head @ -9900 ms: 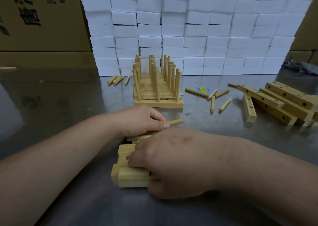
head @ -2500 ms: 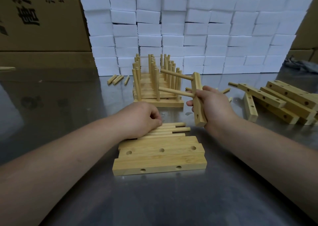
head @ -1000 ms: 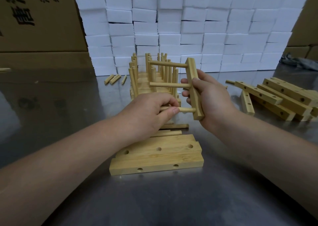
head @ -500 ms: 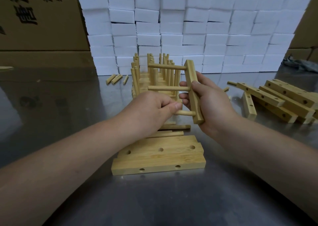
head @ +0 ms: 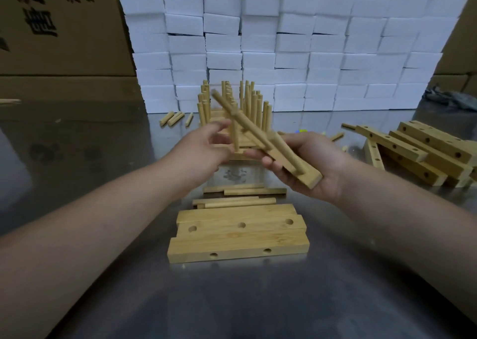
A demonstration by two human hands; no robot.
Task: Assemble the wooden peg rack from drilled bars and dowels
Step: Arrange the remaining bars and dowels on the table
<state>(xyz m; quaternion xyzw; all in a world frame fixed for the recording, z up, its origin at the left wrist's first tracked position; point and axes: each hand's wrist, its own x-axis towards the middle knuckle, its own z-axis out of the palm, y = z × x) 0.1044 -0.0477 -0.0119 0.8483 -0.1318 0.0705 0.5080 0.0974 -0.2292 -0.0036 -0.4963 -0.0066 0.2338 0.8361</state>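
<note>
My right hand (head: 312, 165) grips a drilled wooden bar (head: 308, 177) that is tilted down to the right. Its fitted dowels (head: 247, 124) point up and to the left and are blurred by motion. My left hand (head: 206, 145) hovers just left of those dowels with its fingers spread, holding nothing. Several loose dowels (head: 242, 196) lie on the metal table below the hands. In front of them three drilled bars (head: 240, 235) lie flat side by side.
A stack of finished peg racks (head: 232, 101) stands behind the hands. A pile of drilled bars (head: 426, 147) lies at the right, short dowels (head: 173, 118) at the back left. White boxes (head: 284, 42) wall off the back, with cardboard cartons (head: 59, 29) on the left.
My left hand pushed a third dowel into the held bar, then let go and opened. My right hand has tipped the bar from upright to slanting, so the dowels now point up-left.
</note>
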